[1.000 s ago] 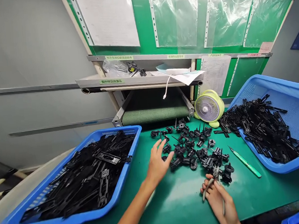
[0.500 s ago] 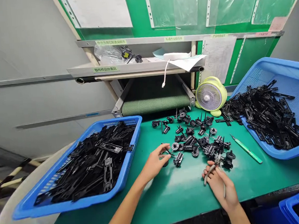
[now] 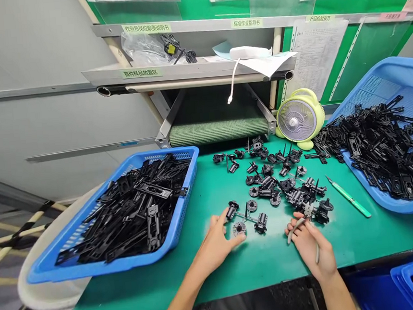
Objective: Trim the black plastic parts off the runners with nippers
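Note:
My left hand (image 3: 217, 241) rests on the green table (image 3: 245, 267), its thumb and forefinger touching a black moulded piece (image 3: 246, 217) made of several small round parts joined by thin runners. The piece lies flat on the mat, dragged clear of the heap. My right hand (image 3: 310, 245) is closed round a pair of small metal nippers (image 3: 302, 221), whose tip points at the heap of black moulded parts (image 3: 285, 184) in the middle of the table.
A blue basket of black strips (image 3: 125, 215) stands at the left, another blue basket of black strips (image 3: 386, 139) at the right. A green craft knife (image 3: 349, 196) lies beside the right basket. A small yellow-green fan (image 3: 299, 118) and a conveyor belt (image 3: 219, 130) are behind.
My left hand reached into the heap, took one moulded piece and pulled it toward me onto bare mat. The right hand with the nippers barely moved. The camera tilted down.

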Motion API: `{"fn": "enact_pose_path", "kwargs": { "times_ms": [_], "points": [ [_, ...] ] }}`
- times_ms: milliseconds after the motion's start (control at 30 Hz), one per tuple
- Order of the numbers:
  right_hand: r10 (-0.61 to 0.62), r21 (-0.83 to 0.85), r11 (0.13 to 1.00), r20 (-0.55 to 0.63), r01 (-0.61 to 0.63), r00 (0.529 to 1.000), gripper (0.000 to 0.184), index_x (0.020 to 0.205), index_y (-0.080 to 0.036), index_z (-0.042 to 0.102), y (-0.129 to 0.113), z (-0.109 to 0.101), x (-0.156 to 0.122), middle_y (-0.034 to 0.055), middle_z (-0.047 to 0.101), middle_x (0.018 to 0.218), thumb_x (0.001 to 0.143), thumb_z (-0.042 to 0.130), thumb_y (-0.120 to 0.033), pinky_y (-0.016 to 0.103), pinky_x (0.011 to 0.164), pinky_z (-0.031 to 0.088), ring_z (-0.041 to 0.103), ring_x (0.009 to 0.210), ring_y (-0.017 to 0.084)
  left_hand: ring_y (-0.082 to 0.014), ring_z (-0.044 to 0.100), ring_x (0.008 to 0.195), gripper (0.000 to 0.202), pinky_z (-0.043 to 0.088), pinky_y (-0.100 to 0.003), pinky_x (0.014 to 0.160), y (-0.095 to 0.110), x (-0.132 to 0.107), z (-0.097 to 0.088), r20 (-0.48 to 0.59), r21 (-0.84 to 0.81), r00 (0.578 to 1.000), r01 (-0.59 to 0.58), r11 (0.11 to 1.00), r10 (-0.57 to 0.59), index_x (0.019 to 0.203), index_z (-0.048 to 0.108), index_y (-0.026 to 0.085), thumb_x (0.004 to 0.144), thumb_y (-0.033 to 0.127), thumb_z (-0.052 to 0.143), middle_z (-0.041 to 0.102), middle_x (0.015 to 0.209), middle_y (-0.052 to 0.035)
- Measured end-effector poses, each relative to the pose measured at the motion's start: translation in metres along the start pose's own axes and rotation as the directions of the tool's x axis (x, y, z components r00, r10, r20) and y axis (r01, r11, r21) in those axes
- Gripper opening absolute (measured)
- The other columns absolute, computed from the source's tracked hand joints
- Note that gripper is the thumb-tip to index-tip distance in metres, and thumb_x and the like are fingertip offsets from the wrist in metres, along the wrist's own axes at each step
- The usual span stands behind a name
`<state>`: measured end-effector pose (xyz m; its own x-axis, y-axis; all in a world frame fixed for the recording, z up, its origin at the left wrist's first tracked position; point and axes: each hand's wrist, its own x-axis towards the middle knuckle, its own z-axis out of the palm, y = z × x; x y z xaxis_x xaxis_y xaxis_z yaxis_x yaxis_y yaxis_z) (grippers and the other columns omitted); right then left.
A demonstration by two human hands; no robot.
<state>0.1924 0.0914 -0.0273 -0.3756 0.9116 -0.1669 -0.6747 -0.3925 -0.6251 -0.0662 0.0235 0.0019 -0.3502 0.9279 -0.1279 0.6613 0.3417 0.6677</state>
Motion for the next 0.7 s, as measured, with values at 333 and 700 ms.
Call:
{"fn": "enact_pose_path", "kwargs": {
  "times_ms": [333,700],
  "points": [
    [-0.001,-0.037,0.999,-0.036,0.000,0.999,0.026,0.102,-0.022,0.069,-0.003,0.005,-0.001,0.0037,0.058,0.086,0.083,0.065,-0.039,0.043,0.089,0.048,0.056,0.086,0.021,-0.0154,0.056,0.053,0.051,0.041,-0.026,0.047,0.028,0.049,-0.008,0.176,-0.430,0.981,0.157,0.889,-0.088,0.110,0.059,0.018,0.072,0.052,0.064,0.062,0.073,-0.0025],
    [0.003,-0.117,0.993,-0.075,-0.012,0.997,0.023,0.100,-0.024,0.067,-0.008,0.002,-0.002,0.0036,0.054,0.087,0.084,0.061,-0.040,0.045,0.088,0.049,0.053,0.086,0.021,-0.0102,0.062,0.053,0.050,0.043,-0.017,0.044,0.025,-0.025,0.017,0.283,-0.856,0.954,0.300,0.421,-0.104,0.093,0.033,0.025,0.073,0.054,0.069,0.063,0.076,0.0024]
  ]
}}
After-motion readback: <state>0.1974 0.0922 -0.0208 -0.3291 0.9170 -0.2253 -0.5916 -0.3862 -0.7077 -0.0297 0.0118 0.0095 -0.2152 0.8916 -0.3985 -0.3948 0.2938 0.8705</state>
